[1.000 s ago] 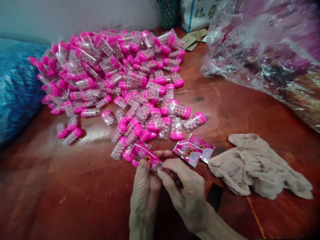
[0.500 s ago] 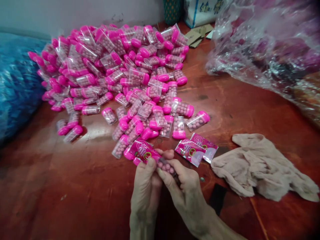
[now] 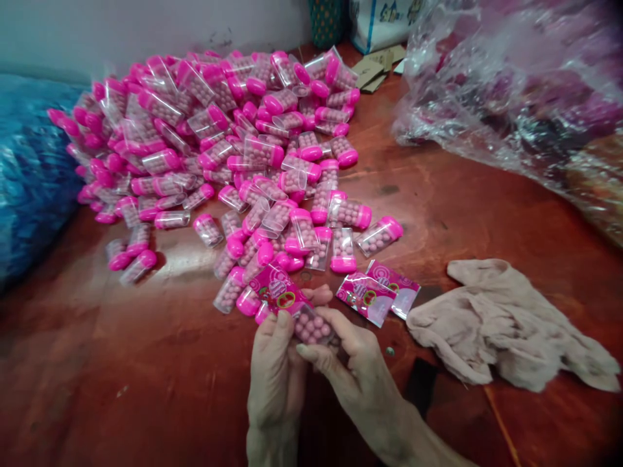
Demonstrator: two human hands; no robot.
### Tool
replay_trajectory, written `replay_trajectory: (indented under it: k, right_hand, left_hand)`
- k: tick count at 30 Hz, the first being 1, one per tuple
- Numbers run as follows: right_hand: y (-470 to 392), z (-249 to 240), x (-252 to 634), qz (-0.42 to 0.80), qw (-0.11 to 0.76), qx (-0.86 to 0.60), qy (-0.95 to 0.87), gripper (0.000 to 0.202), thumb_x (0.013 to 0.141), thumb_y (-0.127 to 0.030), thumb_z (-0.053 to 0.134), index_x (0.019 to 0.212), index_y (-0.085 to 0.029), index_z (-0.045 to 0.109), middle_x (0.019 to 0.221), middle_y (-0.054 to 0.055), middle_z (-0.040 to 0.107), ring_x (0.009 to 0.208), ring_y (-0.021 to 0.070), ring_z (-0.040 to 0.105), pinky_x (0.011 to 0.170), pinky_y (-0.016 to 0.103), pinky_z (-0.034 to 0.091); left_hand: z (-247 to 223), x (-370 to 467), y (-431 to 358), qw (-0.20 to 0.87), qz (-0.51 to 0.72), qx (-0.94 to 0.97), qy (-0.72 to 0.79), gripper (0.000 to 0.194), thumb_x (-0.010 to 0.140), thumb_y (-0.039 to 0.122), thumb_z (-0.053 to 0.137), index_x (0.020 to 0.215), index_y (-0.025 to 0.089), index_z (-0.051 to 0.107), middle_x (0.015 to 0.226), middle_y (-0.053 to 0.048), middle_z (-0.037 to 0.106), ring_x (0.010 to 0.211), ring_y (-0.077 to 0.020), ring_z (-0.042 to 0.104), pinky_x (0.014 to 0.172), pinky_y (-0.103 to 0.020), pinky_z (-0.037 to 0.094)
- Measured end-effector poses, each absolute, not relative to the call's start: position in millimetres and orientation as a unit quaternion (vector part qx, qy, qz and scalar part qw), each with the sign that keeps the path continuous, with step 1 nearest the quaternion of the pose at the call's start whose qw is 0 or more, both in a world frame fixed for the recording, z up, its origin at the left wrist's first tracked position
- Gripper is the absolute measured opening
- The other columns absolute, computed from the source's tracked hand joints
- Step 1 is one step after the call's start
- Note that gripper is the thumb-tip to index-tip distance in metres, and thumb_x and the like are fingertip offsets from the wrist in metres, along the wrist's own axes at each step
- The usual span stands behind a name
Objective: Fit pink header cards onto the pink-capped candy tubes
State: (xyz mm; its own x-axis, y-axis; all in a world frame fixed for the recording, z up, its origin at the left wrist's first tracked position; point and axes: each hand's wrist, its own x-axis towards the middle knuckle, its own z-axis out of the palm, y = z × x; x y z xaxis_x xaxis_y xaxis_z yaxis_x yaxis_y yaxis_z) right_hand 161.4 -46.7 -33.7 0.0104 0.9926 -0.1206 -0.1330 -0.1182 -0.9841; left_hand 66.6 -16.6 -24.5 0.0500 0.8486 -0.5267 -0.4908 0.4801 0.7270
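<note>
Tabletop: red-brown wood under a big heap of tubs.
Left hand: pinching a pink wrap.
Right hand: gripping a see-through tub, right up against the wrap.
Tub: between both hands; might drop if the right hand loosens.
Wrap: might rip or crease if tugged too hard or crooked.

Pale wall beyond a broad, glossy reddish-brown wooden surface with soft reflections.
</note>
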Motion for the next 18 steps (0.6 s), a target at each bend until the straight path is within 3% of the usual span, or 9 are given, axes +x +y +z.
replay_trajectory:
  k: [5, 8, 12, 18]
  right_hand:
    - [-48.2, -35.6, 162.3, 0.584, 0.517, -0.474, -0.409, 0.02, 0.089, -0.02, 0.048, 0.107, -0.016, 0.056, 0.071, -0.002, 0.058, 0.056, 0.0091, 0.054, 0.054, 0.019, 0.045]
    - [-49.0, -35.6, 161.7, 0.596, 0.52, -0.468, -0.395, 0.016, 0.089, -0.023, 0.048, 0.1, -0.017, 0.057, 0.068, -0.003, 0.054, 0.052, 0.0084, 0.051, 0.05, 0.019, 0.043]
    - [-49.4, -34.9, 161.4, 0.618, 0.512, -0.465, -0.373, 0.014, 0.09, -0.025, 0.047, 0.095, -0.017, 0.057, 0.062, -0.004, 0.05, 0.048, 0.0083, 0.048, 0.049, 0.02, 0.041]
    - [-49.6, -32.3, 160.5, 0.682, 0.512, -0.435, -0.289, 0.02, 0.091, -0.032, 0.046, 0.08, -0.017, 0.053, 0.061, -0.005, 0.048, 0.047, 0.0074, 0.044, 0.049, 0.021, 0.039]
  left_hand:
    - [-21.0, 69.4, -14.7, 0.693, 0.46, 0.19, 0.522, 0.019, 0.075, 0.027, 0.064, 0.087, 0.014, 0.069, 0.083, -0.009, 0.072, 0.05, -0.0115, 0.061, 0.032, -0.014, 0.038]
    - [-22.0, 71.1, -15.6, 0.708, 0.446, 0.19, 0.514, 0.018, 0.077, 0.025, 0.061, 0.088, 0.013, 0.069, 0.085, -0.01, 0.072, 0.046, -0.0093, 0.057, 0.027, -0.013, 0.03]
    - [-23.1, 67.3, -17.0, 0.722, 0.454, 0.179, 0.491, 0.022, 0.075, 0.028, 0.064, 0.092, 0.014, 0.069, 0.093, -0.012, 0.071, 0.055, -0.0129, 0.063, 0.032, -0.014, 0.039]
    - [-20.6, 65.4, -17.7, 0.71, 0.496, 0.15, 0.476, 0.029, 0.079, 0.037, 0.059, 0.095, 0.016, 0.07, 0.097, -0.011, 0.071, 0.078, -0.0204, 0.067, 0.055, -0.024, 0.055]
